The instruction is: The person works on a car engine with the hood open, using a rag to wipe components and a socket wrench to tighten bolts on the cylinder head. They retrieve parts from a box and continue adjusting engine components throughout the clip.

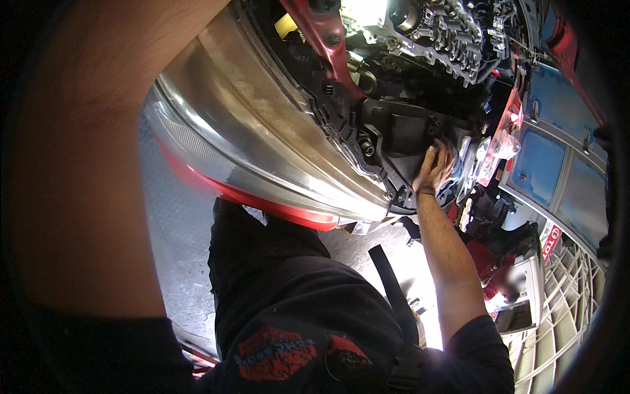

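Observation:
My left forearm [82, 164] fills the left of the view and runs up out of it, so that hand is hidden. My right hand [434, 167] has its fingers curled at the edge of a black plastic housing [387, 125]; what lies inside them is unclear. Just left of it is a long clear headlight [269, 131] with a red bumper strip [289, 213] below. Above the housing are a red painted metal rail [328, 52] and an exposed engine top [443, 36]. A bluish object, too small to name, shows beside my right hand.
My legs [262, 249] stand on grey floor [180, 262] below the car's front. At right are blue-panelled metal doors [545, 171], a red-and-white sign, a white slatted surface [567, 315] and dark clutter with red, partly blurred. A black strap [387, 282] hangs near my right arm.

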Action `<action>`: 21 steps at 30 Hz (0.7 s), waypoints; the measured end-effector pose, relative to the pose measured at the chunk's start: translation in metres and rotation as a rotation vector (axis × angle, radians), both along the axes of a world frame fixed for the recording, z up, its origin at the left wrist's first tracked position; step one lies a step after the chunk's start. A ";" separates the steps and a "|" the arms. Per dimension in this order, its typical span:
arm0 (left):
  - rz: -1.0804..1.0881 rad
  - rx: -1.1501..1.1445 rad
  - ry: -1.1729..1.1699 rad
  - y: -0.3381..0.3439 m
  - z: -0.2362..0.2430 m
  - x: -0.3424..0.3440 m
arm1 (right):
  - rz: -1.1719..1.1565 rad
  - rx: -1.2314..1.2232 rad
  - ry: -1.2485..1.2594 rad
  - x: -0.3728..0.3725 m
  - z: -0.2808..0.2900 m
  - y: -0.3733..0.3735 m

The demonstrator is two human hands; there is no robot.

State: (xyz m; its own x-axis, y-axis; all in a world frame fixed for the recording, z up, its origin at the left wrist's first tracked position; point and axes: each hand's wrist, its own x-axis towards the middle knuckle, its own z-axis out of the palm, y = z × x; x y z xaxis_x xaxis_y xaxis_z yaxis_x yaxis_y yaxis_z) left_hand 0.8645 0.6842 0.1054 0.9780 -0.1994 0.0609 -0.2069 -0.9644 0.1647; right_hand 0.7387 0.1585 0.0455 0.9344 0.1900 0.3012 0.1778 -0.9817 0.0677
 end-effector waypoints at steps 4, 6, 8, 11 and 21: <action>0.000 0.000 -0.001 0.001 0.000 0.000 | 0.011 0.009 0.008 0.000 0.000 0.000; 0.001 0.000 -0.004 0.001 0.001 0.000 | 0.003 0.020 0.012 0.000 0.000 0.000; 0.005 -0.001 -0.004 0.001 0.001 0.000 | -0.016 0.011 0.006 0.000 0.000 0.000; 0.005 -0.001 -0.007 0.001 0.003 0.001 | -0.003 0.007 0.012 0.001 -0.001 -0.003; 0.022 0.010 -0.024 0.004 0.009 0.012 | -0.067 0.021 0.019 0.002 -0.004 -0.007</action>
State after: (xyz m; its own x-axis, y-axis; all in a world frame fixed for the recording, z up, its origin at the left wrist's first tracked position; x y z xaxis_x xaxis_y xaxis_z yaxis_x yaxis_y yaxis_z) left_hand 0.8765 0.6880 0.1143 0.9805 -0.1786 0.0819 -0.1893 -0.9704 0.1500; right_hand 0.7405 0.1519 0.0413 0.9505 0.1205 0.2865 0.1126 -0.9927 0.0440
